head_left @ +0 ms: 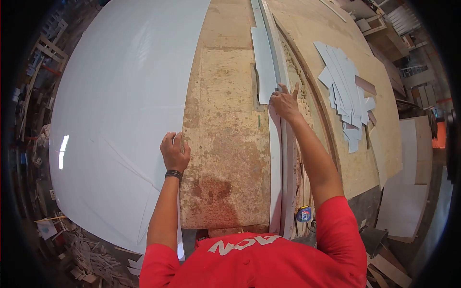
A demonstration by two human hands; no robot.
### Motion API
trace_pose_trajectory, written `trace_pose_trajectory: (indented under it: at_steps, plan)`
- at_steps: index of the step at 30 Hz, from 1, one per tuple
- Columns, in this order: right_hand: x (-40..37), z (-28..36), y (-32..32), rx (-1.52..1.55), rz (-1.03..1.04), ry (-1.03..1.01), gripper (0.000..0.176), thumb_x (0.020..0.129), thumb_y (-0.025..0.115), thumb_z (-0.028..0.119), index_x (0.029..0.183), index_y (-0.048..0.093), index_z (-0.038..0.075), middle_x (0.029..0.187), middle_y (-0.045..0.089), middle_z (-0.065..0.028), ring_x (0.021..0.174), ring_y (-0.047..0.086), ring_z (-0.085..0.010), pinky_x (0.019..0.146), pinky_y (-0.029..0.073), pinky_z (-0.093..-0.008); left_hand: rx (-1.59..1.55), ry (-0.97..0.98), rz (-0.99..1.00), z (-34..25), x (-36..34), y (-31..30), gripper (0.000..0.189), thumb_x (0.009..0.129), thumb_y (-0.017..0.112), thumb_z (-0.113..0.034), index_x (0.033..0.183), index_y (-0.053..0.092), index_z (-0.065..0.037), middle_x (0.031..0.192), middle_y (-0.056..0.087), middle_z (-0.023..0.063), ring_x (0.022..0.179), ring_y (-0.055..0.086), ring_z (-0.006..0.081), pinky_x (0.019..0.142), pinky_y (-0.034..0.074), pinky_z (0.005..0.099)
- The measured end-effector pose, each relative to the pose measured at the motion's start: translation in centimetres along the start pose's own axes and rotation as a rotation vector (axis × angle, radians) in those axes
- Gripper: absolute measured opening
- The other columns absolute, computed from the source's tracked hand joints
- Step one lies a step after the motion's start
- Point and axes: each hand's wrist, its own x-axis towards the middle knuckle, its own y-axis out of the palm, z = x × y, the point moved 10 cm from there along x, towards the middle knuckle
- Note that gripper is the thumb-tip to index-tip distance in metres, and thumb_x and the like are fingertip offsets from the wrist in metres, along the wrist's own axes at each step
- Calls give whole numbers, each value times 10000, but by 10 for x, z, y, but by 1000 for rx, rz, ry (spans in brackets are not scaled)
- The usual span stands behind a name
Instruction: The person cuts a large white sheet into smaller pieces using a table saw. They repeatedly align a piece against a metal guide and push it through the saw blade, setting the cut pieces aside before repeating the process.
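My left hand (175,152) rests at the right edge of a large glossy white sheet (120,105), its fingers bent over that edge and a dark band on the wrist. My right hand (286,102) reaches to a long grey metal rail (284,158), with its fingers apart near the lower corner of a white strip (264,67). A small dark piece shows beside its fingertips; whether they touch it is unclear. Between my hands lies a worn, stained wooden board (225,139). Another narrow white strip (275,177) runs along the rail.
Cut white pieces (343,86) lie piled on a plywood surface (355,163) at the right. A blue tape measure (304,214) sits right of the rail. Scrap strips (96,259) cover the floor at lower left, and panels (403,206) lean at the far right.
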Motion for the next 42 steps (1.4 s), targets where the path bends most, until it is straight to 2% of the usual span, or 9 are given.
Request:
trace_pose_trajectory:
  at_steps: [9,11,23,27,30,34,37,40,42]
  plan:
    - [27,-12,10,-38,73,15,209,950,598,206,943,805,182,1219,726,49,1483,380,-255,1140,-25,-832,-2,-5,5,0,0,1,429,862,689,-178,1278,651,-81,1303,559,149,1334,496,363,1118,372,509]
    - [32,-12,3,1,37,4,257,923,550,101,921,807,113,1184,732,-51,1463,418,-283,1163,-13,-821,-1,-2,8,0,0,2,428,862,688,-177,1278,650,-80,1303,558,149,1333,496,363,1118,372,510]
    - [100,-32,8,-115,54,-49,227,913,559,75,946,782,50,1174,734,-85,1419,477,-290,1157,45,-835,26,1,16,-4,3,1,449,845,697,-172,1280,647,-69,1293,549,154,1325,495,371,1107,375,517]
    - [138,-42,10,-178,54,-15,273,924,547,39,984,789,150,1141,736,-46,1393,490,-268,1182,92,-786,30,-5,24,-4,3,2,455,838,698,-167,1279,646,-66,1289,551,159,1316,499,378,1103,377,521]
    - [174,-63,-5,-230,-184,12,221,929,550,86,967,762,138,1054,739,-64,1257,601,-252,1179,239,-704,24,-3,18,-5,3,1,457,835,696,-167,1278,646,-66,1284,555,162,1310,502,386,1100,380,524]
    - [188,-136,-91,5,-580,452,187,954,589,233,912,718,105,934,748,-144,857,749,-325,854,561,-542,25,-4,18,-4,6,-3,454,834,693,-169,1274,647,-70,1283,557,164,1316,501,394,1096,384,530]
    - [144,-211,-161,273,-856,675,252,965,558,244,993,719,53,853,741,-213,867,742,-404,794,589,-470,8,3,16,-7,4,0,449,836,689,-172,1272,647,-71,1284,557,165,1320,501,392,1096,385,530]
    - [69,-286,-201,909,-1000,724,233,985,597,153,943,688,-58,722,721,-121,639,763,-234,510,589,-317,2,13,-6,-4,3,-4,446,837,688,-179,1268,648,-71,1279,559,170,1311,505,392,1095,386,530]
    - [6,-342,-224,928,-1116,702,264,973,648,211,965,712,-45,806,742,-149,750,780,-261,619,623,-347,-5,6,-35,-7,2,-3,446,835,689,-185,1264,649,-71,1272,563,174,1299,509,393,1093,387,532]
